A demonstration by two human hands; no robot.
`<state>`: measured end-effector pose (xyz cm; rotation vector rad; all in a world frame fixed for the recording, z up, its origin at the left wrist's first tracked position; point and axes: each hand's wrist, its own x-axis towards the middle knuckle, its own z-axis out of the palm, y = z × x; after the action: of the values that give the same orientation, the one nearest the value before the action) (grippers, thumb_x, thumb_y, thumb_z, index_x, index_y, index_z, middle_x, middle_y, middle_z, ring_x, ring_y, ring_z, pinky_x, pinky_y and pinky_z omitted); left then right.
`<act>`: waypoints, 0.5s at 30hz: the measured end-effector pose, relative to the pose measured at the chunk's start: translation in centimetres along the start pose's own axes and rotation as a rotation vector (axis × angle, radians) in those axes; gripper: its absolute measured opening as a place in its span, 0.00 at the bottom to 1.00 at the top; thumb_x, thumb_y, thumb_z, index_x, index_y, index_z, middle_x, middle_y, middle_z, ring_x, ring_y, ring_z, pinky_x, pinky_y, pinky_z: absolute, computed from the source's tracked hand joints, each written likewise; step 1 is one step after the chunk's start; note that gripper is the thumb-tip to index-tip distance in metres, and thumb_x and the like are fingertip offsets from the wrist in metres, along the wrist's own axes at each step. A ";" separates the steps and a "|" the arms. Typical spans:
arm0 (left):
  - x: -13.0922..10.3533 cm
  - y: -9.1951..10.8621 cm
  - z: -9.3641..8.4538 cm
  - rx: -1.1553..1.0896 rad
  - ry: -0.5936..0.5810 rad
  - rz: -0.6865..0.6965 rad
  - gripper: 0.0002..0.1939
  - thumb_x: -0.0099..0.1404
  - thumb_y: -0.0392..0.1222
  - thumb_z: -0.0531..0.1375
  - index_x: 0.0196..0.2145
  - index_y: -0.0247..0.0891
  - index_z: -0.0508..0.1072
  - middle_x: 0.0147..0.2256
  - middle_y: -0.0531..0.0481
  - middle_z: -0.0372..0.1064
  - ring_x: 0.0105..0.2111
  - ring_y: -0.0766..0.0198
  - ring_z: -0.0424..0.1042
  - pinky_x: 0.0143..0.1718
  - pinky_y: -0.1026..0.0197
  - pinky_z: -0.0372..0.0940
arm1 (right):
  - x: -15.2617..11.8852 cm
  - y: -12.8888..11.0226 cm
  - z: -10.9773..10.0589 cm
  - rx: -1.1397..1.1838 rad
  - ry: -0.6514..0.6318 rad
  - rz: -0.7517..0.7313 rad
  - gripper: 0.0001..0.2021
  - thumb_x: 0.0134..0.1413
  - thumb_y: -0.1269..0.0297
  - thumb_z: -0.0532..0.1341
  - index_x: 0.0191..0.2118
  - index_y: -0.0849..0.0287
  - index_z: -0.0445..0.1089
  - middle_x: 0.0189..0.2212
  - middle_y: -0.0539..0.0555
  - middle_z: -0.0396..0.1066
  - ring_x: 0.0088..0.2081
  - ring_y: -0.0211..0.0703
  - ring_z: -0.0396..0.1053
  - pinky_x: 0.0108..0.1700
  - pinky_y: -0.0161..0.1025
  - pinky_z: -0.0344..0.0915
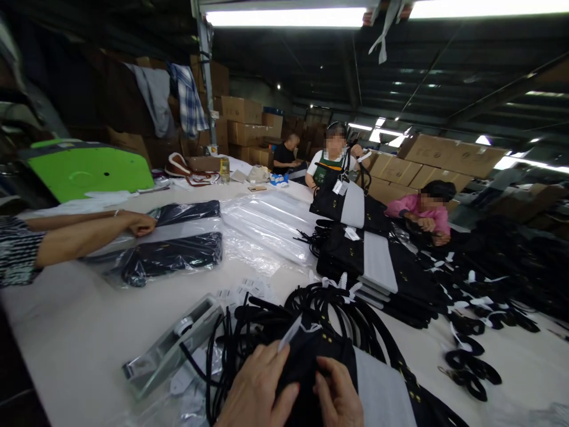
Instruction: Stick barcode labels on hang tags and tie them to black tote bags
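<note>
Right in front of me lies a black bag (pixel 306 347) with gold studs, a white foam sheet (pixel 384 385) wrapped across it. My left hand (pixel 262 382) rests on the bag's left part, fingers stretched out and thumb apart. A white tag (pixel 291 333) on a thin string stands at its fingertips. On the same bag, my right hand (pixel 338 391) has curled fingers with the thumb close to them, at the black fabric. Whether a small part is pinched there is hidden. Black straps (pixel 240 338) loop out around the bag.
A tape dispenser (pixel 178 338) lies left of the bag. Beyond are clear plastic sleeves (pixel 271 228), a stack of black bags (pixel 342 252) and coiled straps (pixel 471 367). A co-worker's arm (pixel 89 231) touches bagged goods at left. Other people work across the table (pixel 80 332).
</note>
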<state>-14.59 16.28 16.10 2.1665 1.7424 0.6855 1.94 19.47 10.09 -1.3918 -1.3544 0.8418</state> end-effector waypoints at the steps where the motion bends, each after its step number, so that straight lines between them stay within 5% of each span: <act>1: 1.5 0.3 -0.4 0.025 -0.018 -0.066 0.20 0.61 0.43 0.51 0.51 0.36 0.64 0.50 0.43 0.64 0.49 0.55 0.63 0.51 0.54 0.59 | 0.0 0.1 0.0 -0.008 -0.021 -0.022 0.13 0.47 0.55 0.56 0.35 0.58 0.69 0.35 0.56 0.67 0.27 0.38 0.65 0.29 0.35 0.65; 7: 9.7 1.1 0.9 0.164 -0.100 -0.252 0.22 0.58 0.49 0.52 0.44 0.29 0.67 0.45 0.39 0.65 0.46 0.48 0.61 0.47 0.46 0.57 | -0.6 0.3 -0.6 -0.019 -0.065 -0.060 0.10 0.48 0.60 0.54 0.32 0.56 0.69 0.33 0.55 0.66 0.29 0.39 0.64 0.26 0.32 0.64; 15: 14.0 1.0 3.3 0.183 -0.173 -0.249 0.16 0.61 0.37 0.46 0.41 0.30 0.69 0.44 0.39 0.65 0.46 0.50 0.60 0.47 0.46 0.55 | -2.1 2.9 -1.1 0.010 -0.095 -0.122 0.09 0.50 0.59 0.53 0.31 0.55 0.69 0.32 0.54 0.66 0.32 0.40 0.65 0.26 0.31 0.65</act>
<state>-9.77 29.88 16.44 2.0007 1.9993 0.2786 3.62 17.52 7.31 -1.2616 -1.4901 0.8404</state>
